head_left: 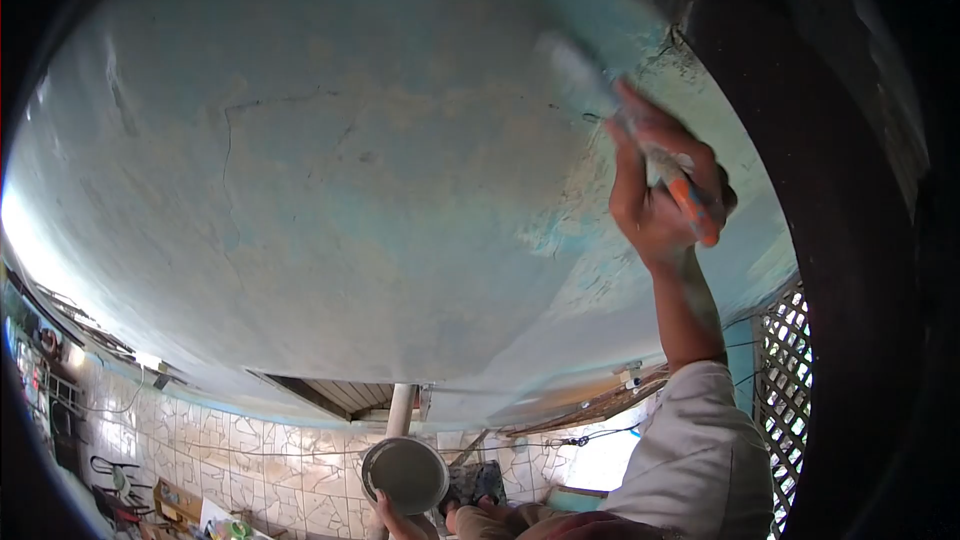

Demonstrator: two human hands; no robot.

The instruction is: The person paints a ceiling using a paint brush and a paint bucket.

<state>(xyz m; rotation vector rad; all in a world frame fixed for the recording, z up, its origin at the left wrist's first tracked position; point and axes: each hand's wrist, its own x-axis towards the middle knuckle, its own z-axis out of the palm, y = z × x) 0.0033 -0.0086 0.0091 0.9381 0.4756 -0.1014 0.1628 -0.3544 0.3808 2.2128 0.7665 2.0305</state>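
Observation:
My right hand [670, 175] is raised against the wall, its fingers wrapped round a paintbrush [693, 208] with an orange-ended handle. The brush's pale head is smeared by motion and lies at or close to the wall surface [400, 190]. That wall is greyish blue, with cracks and flaking patches near my wrist. Low in the view, my left hand [397, 522] grips the rim of a round bucket [375, 477]. Grey material [408, 475] shows inside it. Most of my left hand's fingers are hidden.
A dark beam [830, 170] curves along the right side, with a lattice screen [782, 380] below it. A pale pipe [401, 408] rises behind the bucket. Far below is a floor of irregular tiles [290, 480], with chairs [115, 470] and a cardboard box [177, 502] at the lower left.

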